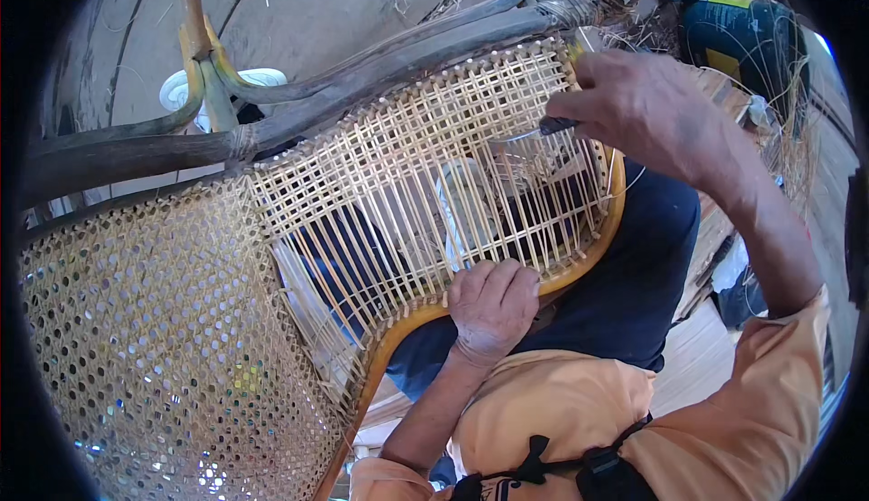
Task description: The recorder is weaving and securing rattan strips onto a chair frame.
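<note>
Across my lap lies a piece of cane furniture with a curved, honey-coloured rattan frame point(398, 334). Thin cane strands point(425, 220) stretch over its right section, densely woven toward the far edge and in open parallel rows nearer me. My left hand point(493, 306) rests on the near rim, its fingers curled over the frame and strand ends. Over the right end of the weave, my right hand point(643, 107) grips a thin metal tool point(554, 126) with a dark handle. Its shaft points left, low over the strands; whether the tip passes under any strand I cannot tell.
A finished panel of holed cane mesh point(172, 320) fills the left side. Thick dark poles point(380, 71) run along the far edge. A dark green and yellow container point(742, 48) stands at the far right, near loose fibre scraps. White footwear point(262, 77) shows on the plank floor.
</note>
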Demonstrator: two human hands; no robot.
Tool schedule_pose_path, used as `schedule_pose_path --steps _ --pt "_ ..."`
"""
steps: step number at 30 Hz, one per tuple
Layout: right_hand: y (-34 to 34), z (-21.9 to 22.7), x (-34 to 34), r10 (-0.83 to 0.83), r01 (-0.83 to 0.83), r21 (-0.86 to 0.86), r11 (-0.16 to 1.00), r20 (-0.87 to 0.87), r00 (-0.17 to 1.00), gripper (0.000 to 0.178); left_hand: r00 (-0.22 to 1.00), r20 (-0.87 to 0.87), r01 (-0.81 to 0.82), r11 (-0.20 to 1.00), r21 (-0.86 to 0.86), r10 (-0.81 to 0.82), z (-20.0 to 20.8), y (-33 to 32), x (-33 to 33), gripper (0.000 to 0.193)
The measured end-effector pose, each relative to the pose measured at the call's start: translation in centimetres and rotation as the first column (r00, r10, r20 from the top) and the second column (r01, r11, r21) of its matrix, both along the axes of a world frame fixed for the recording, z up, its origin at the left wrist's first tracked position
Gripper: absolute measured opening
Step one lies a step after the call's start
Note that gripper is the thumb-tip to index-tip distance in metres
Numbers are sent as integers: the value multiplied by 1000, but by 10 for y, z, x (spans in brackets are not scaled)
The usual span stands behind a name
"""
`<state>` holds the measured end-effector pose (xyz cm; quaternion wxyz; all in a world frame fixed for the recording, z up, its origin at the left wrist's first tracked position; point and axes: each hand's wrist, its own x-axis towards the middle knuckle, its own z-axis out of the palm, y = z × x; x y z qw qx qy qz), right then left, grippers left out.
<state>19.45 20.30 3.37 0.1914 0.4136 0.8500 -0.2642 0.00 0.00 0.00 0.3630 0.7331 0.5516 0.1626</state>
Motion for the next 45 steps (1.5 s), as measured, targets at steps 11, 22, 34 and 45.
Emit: schedule_pose_path --steps 11,22,34,45 --pt "1 -17 9 -105 82 -118 990 -200 974 19 999 -25 -28 998 48 29 -4 -4 2 19" --pt "14 27 6 -199 143 -449 882 -81 977 22 999 -24 -34 999 38 35 -4 -5 0 18" --pt "18 27 2 -392 278 -430 859 -203 897 25 999 -51 4 998 59 -1 -4 -6 2 18" --pt "15 31 18 -354 240 -594 767 -80 932 28 993 -108 56 994 89 -46 -6 -9 4 21"
